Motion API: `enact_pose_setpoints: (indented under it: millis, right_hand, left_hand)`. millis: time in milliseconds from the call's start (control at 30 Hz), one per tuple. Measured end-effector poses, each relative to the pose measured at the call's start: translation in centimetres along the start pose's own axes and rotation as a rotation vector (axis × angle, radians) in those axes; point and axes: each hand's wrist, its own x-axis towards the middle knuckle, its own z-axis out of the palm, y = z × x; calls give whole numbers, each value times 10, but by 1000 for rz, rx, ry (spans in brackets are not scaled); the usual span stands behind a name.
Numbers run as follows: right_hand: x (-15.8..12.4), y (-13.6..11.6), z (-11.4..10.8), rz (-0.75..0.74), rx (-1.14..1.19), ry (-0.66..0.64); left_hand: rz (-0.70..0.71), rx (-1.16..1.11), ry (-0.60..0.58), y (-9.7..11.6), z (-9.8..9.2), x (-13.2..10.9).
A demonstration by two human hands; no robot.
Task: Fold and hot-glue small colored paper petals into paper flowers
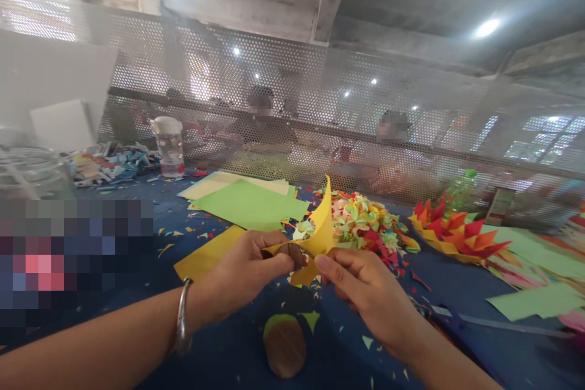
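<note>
Holds a folded yellow paper sheet [321, 233] at centre frame, left hand [244, 268] and right hand [365, 292] pinched on its lower edges, seemingly keeping the crease tight above the blue table [228, 353].

Left hand [247, 271] and right hand [368, 295] held close together in front (fingers of both pinched)
</note>
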Motion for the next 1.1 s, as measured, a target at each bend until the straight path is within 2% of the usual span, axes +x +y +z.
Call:
enact_pose_setpoints:
  millis: [300,633,833,1100]
  right_hand:
    - [2,1,0,-2,-1,-3]
    - [2,0,-1,-18,-23,-12]
    - [2,0,-1,-27,-12,-30]
    - [-1,1,-2,-31,-34,-48]
  left_hand:
    - [5,-2,-37,-4,-2,2]
    - [-43,-95,-99,-4,-4,2]
    - [-17,-170,-163,-4,-6,4]
    - [-88,-207,-203,-3,-7,2]
